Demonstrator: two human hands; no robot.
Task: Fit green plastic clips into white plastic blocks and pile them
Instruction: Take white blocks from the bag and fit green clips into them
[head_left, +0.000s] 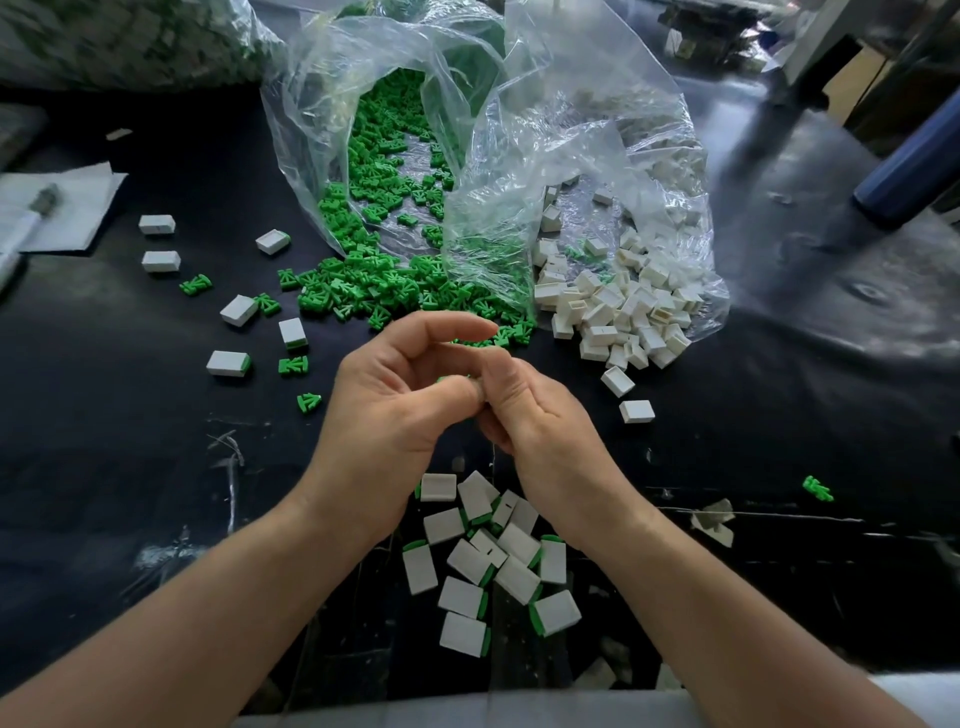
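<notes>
**Black bench, fitting run early: small pile done, both bags still loaded**

Black bench (156, 467) carries everything. Left side: a few scattered white blocks (156, 224), at least 2 showing a green edge so likely fitted, plus loose single clips among them. Back centre: clear clip bag (311, 104) spilling green clips (363, 286) toward the middle.

Left hand (395, 400) raised over the bench middle, fingers curled, index arched over the top, thumb pressed onto a sliver of green, the held clip (452, 378). Near edge, under the wrists: finished pile (488, 561), roughly 15 blocks, most with green caps.

Right hand (535, 410) touches the left, fingers curled under; can't tell what it has hold of, any block is hidden.

Right of centre: block bag (649, 156) with a heap of unfitted blocks (613, 312). Stray clip (817, 488) toward the right edge.

Judgement: most stock remains; 1 more fit in hand.
</notes>
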